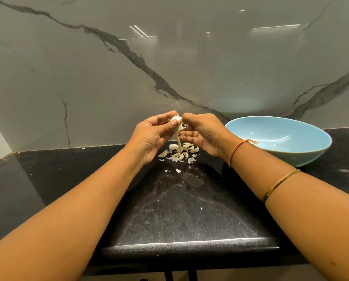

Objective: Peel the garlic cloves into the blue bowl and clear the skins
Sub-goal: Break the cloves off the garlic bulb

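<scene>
My left hand [153, 136] grips a garlic bulb [176, 120] with a long pale stem hanging down, held above the black counter. My right hand [205, 134] pinches the bulb's right side with its fingertips. Under both hands lies a small heap of loose garlic cloves [178, 152] mixed with papery skins [191, 160]. The blue bowl [303, 153] stands to the right of my right hand, near the wall; only tiny white bits show inside it.
A black speckled counter [181, 209] runs from its front edge to a grey marble backsplash [129, 67]. Small skin flakes [178, 170] are scattered in front of the heap. Thread and metal bangles sit on my right forearm.
</scene>
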`<state>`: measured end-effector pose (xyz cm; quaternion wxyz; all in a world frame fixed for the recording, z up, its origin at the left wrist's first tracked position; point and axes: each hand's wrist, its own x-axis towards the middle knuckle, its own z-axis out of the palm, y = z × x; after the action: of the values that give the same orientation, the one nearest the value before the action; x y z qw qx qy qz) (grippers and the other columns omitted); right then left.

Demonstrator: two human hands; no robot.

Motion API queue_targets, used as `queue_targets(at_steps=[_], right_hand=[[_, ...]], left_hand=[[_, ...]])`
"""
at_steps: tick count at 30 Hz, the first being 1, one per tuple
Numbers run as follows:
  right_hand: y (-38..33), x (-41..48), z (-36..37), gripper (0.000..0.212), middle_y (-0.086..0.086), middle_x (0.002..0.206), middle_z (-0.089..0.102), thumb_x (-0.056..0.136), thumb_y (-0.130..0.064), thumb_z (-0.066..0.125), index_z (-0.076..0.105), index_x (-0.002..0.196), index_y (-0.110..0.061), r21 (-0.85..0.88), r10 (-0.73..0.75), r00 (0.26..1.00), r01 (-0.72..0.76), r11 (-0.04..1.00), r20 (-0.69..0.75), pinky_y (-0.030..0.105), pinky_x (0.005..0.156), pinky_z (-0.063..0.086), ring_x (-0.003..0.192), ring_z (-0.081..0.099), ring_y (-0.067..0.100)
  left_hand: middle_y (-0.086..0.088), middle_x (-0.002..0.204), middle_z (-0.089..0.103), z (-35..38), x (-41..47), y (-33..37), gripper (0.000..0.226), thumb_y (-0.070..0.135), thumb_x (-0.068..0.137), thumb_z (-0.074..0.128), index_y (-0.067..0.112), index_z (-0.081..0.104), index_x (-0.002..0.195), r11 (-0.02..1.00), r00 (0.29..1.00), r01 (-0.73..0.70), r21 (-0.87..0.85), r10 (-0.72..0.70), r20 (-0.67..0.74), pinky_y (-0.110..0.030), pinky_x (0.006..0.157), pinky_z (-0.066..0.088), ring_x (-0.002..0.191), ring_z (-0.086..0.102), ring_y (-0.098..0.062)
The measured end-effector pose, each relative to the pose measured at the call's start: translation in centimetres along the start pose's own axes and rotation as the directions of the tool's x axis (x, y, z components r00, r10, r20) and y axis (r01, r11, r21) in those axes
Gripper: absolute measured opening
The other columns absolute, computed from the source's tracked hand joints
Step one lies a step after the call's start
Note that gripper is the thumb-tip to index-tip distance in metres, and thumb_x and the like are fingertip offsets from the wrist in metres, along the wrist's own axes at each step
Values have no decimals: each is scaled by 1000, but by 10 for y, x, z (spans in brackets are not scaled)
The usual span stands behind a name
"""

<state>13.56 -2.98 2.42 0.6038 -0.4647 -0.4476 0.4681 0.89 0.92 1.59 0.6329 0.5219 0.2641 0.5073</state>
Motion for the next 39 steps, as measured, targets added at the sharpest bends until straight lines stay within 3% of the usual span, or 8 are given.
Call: queue_targets(at_steps=[9,14,20,26,34,39], right_hand=[[1,0,0,6,11,74,61,83,-6,54,59,81,-5,-20,58,998,-58,998,9,30,72,56,69,62,21],[0,0,-1,7,13,76,57,85,-5,53,55,78,-3,13,69,998,-69,998,4,25,61,56,65,57,19],[1,1,-2,5,10,74,60,85,-7,51,56,88,-7,-23,106,994,-105,994,28,30,73,55,68,61,20],[0,2,0,6,12,77,58,84,-5,48,53,87,-7,-102,115,993,-116,988,-11,25,62,54,66,60,19],[0,3,3,6,13,76,59,84,-3,48,53,83,-6,-162,127,990,-134,978,-54,28,67,54,66,61,21],[0,2,4,6,12,70,58,83,-1,48,52,81,-5,-154,155,986,-163,975,-66,26,61,53,62,60,20]], left_hand=[[-5,85,72,2,-3,-2,21,-5,81,63,5,68,99,990,1000,-6,143,4,13,-21,76,57,75,70,-11],[-2,79,73,0,0,0,19,-6,82,62,5,68,96,997,1000,3,78,-2,-12,-19,68,56,75,71,-11],[-3,79,73,2,-4,-2,21,-5,77,66,6,69,95,982,999,-32,188,25,36,-17,65,54,75,71,-11],[-1,71,73,6,-5,-4,18,-5,78,66,7,70,91,973,1000,-10,230,6,21,-15,60,53,69,70,-9],[0,66,72,8,-6,-2,17,-7,79,65,5,69,89,976,999,45,211,-40,-25,-14,55,51,63,69,-8],[1,65,72,8,-6,-2,14,-4,77,68,7,70,86,970,994,95,224,-80,-74,-13,54,51,62,70,-7]])
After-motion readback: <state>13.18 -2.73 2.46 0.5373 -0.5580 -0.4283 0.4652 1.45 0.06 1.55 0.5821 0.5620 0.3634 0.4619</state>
